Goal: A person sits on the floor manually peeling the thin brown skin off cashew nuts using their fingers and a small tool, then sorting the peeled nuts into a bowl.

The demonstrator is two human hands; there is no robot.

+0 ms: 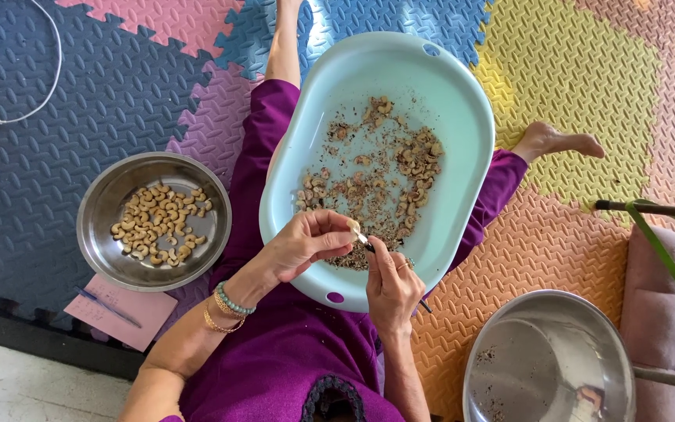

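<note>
My left hand [306, 244] pinches a pale cashew nut [352, 227] over the near rim of a light blue oval tub [462, 109] that rests on my lap. My right hand [391, 283] grips a small dark-handled knife [369, 246] whose tip touches the nut. Unpeeled cashews and brown skin flakes [376, 180] lie scattered inside the tub. Bead and gold bracelets circle my left wrist.
A steel bowl [99, 234] holding peeled cashews stands on the foam mat at my left. A pink paper with a blue pen [111, 309] lies beside it. Another steel bowl [548, 359] with a few flakes sits at lower right. A white cable [48, 86] runs at upper left.
</note>
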